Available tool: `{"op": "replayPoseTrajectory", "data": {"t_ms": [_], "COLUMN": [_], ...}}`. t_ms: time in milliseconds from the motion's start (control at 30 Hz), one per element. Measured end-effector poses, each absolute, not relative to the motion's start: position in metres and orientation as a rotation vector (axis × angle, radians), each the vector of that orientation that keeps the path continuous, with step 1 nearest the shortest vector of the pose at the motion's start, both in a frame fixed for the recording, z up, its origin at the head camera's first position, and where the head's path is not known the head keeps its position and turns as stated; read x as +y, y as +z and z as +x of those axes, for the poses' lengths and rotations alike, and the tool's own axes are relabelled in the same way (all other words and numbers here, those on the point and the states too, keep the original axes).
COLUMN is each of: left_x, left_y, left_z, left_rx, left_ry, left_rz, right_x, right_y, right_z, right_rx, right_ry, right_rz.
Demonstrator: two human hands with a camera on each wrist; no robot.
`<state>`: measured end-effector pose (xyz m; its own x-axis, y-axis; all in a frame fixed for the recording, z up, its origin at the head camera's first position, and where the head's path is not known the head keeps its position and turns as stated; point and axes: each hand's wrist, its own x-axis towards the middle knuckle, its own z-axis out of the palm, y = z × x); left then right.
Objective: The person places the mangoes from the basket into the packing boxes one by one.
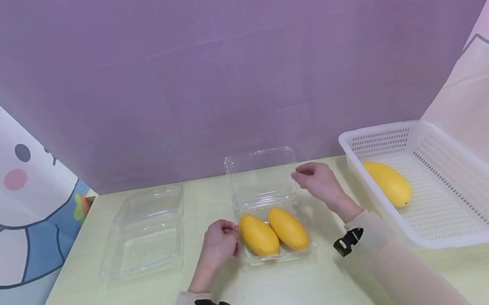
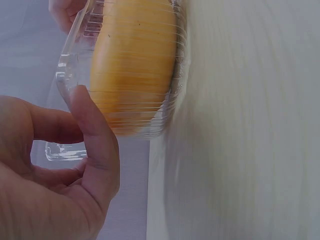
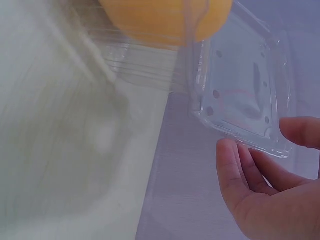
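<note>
Two yellow mangoes [image 1: 259, 235] lie side by side in the base of a clear plastic clamshell box [image 1: 267, 206], whose lid [image 1: 262, 175] stands up at the back. My left hand [image 1: 221, 240] pinches the rim at the box's left side; in the left wrist view its thumb [image 2: 92, 117] lies against that rim. Beside the lid's right edge is my right hand [image 1: 320, 183]. Its fingertips [image 3: 226, 150] are at the edge in the right wrist view, with the thumb apart from them. Whether they bear on the plastic is hard to tell.
A white slatted basket [image 1: 463, 240] at the right holds one more mango [image 1: 388, 183]. To the left, another clear clamshell box [image 1: 143, 245] lies with its lid folded back. A purple backdrop [image 1: 230, 68] rises behind the pale table [image 1: 270, 304].
</note>
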<state>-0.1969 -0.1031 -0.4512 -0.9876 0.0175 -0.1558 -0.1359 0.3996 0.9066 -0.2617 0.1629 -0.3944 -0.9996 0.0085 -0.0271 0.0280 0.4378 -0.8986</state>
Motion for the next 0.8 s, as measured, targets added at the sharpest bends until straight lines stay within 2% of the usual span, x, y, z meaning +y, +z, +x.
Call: {"op": "replayPoseTrajectory", "data": {"t_ms": [800], "left_x": [-0.102], "left_y": [-0.451], "left_z": [-0.197], "left_rx": [2.504], "left_ry": [1.613], "left_rz": [-0.146], "right_x": [0.163], "right_y": [-0.37], "right_z": [-0.256], "right_rx": [2.57], "right_ry": [-1.897], "right_rz": [-0.04]}}
